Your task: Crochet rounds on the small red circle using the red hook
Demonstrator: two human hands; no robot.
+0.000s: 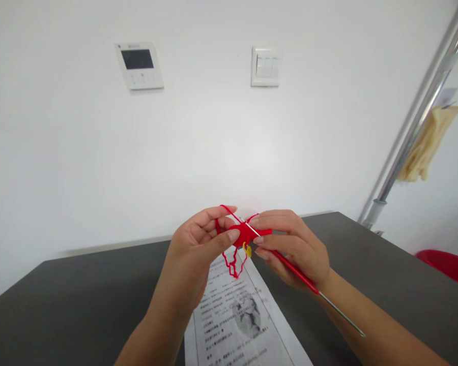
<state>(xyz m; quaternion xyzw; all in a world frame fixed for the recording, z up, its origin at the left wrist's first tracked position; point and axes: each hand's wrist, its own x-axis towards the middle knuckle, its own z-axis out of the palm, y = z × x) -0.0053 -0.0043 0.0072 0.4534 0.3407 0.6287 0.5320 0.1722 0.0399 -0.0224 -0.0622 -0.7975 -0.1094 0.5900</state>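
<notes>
My left hand (198,239) is raised above the table and pinches a small red crochet piece (244,235) between thumb and fingers, with red yarn looped over the index finger. My right hand (293,244) grips a crochet hook (309,285) with a red handle and a metal shaft; its tip pokes into the red piece. A small yellow stitch marker (248,249) hangs from the piece, and a loose red yarn tail (232,264) dangles below it.
A printed sheet (236,320) with text and a picture lies on the dark grey table (80,300) under my hands. The white wall behind holds a control panel (139,65) and a light switch (266,66). At right stand a slanted metal pole (412,137), hanging beige gloves (427,147) and a red object (448,264).
</notes>
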